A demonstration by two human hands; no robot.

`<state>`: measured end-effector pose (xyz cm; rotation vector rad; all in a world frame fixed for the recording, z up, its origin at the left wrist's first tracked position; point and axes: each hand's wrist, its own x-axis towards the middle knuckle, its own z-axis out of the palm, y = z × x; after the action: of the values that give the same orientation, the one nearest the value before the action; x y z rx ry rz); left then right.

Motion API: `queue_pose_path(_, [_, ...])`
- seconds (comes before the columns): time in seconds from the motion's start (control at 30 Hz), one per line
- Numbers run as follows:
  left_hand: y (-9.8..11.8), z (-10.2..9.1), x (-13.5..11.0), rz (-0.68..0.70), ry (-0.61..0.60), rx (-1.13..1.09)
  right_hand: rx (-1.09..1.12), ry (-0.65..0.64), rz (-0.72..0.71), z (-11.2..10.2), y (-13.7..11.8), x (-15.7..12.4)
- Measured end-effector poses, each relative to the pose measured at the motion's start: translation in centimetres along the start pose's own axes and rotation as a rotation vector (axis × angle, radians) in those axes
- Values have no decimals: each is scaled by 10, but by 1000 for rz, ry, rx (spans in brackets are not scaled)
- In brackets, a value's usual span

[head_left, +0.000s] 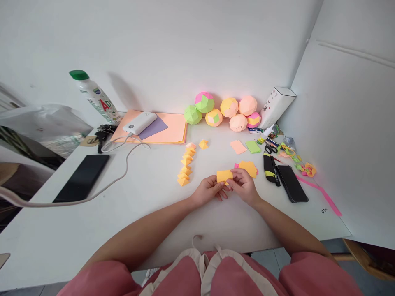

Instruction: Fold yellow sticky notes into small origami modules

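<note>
Between my two hands is a small orange-yellow piece of paper (224, 176), held upright just above the table. My left hand (207, 190) pinches its lower left side, thumb in front. At the right edge and lower right, my right hand (245, 186) grips the same paper with thumb and fingers. Left of my hands runs a column of folded orange paper pieces (185, 169), and one more folded piece (203, 144) lies apart from it. Behind my right hand rests a stack of orange paper pieces (248, 167) with pink ones under it.
Paper balls (230, 107) stand against the wall. Peach slips (238, 146) and green slips (253, 146) lie before them. Scissors (271, 148), a box cutter (269, 167) and a black phone (292, 183) are at right. A cable (123, 174) crosses the left side near another phone (82, 178).
</note>
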<state>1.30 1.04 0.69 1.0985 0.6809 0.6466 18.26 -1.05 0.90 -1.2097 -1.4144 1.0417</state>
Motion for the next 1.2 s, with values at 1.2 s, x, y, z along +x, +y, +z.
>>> queue_pose_path(1.2, [5, 1, 1, -28, 43, -34, -35, -129, 157, -2, -4, 4])
